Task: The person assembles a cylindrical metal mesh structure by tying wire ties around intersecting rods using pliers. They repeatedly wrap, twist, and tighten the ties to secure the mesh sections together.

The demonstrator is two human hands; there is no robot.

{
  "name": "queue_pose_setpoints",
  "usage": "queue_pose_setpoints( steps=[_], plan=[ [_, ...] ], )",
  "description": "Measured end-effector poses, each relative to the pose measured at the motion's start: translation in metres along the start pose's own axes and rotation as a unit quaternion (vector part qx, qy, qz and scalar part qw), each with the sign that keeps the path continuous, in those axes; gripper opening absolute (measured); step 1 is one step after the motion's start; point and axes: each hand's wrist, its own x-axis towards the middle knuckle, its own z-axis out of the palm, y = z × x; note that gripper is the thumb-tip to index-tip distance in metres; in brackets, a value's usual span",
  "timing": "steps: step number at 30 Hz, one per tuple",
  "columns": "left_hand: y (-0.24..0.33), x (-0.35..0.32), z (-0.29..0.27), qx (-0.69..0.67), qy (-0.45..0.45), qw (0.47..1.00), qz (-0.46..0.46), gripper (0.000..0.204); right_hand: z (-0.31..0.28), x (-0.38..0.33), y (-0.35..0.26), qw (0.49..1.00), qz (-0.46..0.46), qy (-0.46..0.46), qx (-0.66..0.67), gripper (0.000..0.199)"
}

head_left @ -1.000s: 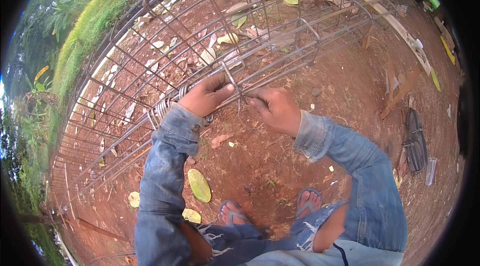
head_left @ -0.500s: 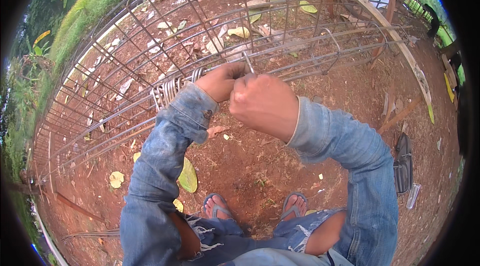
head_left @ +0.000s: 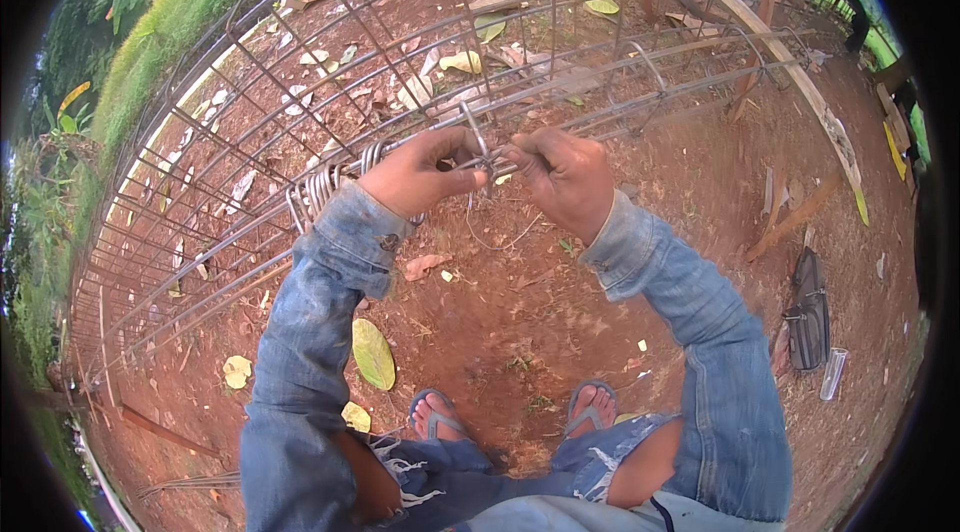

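My left hand (head_left: 425,172) is closed, thumb and fingers pinching a bent steel rebar stirrup (head_left: 480,137) against the long rebar. Close on its right, my right hand (head_left: 568,180) has its fingers pressed together on thin tie wire at the same joint. A loose curve of the tie wire (head_left: 508,245) hangs below the two hands. Beside my left wrist, several grey stirrups (head_left: 322,194) sit bunched on the long bars. My fingers partly cover the joint where stirrup, bar and wire meet.
A rebar cage (head_left: 400,57) stretches across the scene beyond my hands. A wooden plank (head_left: 815,97) slants at the right. A black bag (head_left: 808,312) and a clear tumbler (head_left: 833,374) lie on the reddish soil. Dry leaves are scattered about.
My right hand has turned and shifted right, uncovering the joint and the hanging wire. My left hand and the stirrup have moved slightly left in view.
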Motion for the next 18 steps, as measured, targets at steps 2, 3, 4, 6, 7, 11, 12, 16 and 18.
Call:
queue_pose_setpoints(
  steps=[2,3,4,6,7,11,12,16,18],
  plan=[
    [0.003,-0.001,0.012,0.052,0.078,0.992,0.081,0.048,0.000,-0.001,0.002,1.000,0.001,0.007,0.009,0.011],
    [0.005,-0.004,0.017,0.101,0.107,0.987,0.067,0.049,0.000,0.000,0.003,1.000,-0.005,0.007,0.010,0.011],
    [0.009,-0.008,0.020,0.150,0.136,0.978,0.054,0.051,0.000,0.002,0.005,1.000,-0.010,0.007,0.011,0.012],
    [0.020,-0.013,0.027,0.217,0.180,0.958,0.042,0.053,0.000,0.003,0.007,1.000,-0.008,0.003,0.008,0.013],
    [0.023,-0.013,0.031,0.261,0.214,0.939,0.063,0.051,0.000,0.003,0.008,1.000,-0.006,0.000,0.007,0.014],
    [0.037,-0.014,0.045,0.388,0.306,0.863,0.105,0.040,-0.003,0.007,0.009,1.000,-0.006,-0.018,-0.002,0.014],
    [0.037,-0.014,0.045,0.392,0.311,0.859,0.104,0.038,-0.003,0.006,0.010,1.000,-0.005,-0.016,-0.008,0.014],
    [0.039,-0.015,0.044,0.388,0.320,0.850,0.160,0.027,-0.001,0.004,0.008,1.000,-0.016,0.011,-0.003,0.012],
    [0.035,-0.014,0.039,0.379,0.303,0.851,0.202,0.020,0.002,-0.002,0.011,0.999,-0.023,0.029,0.021,0.011]
  ],
)
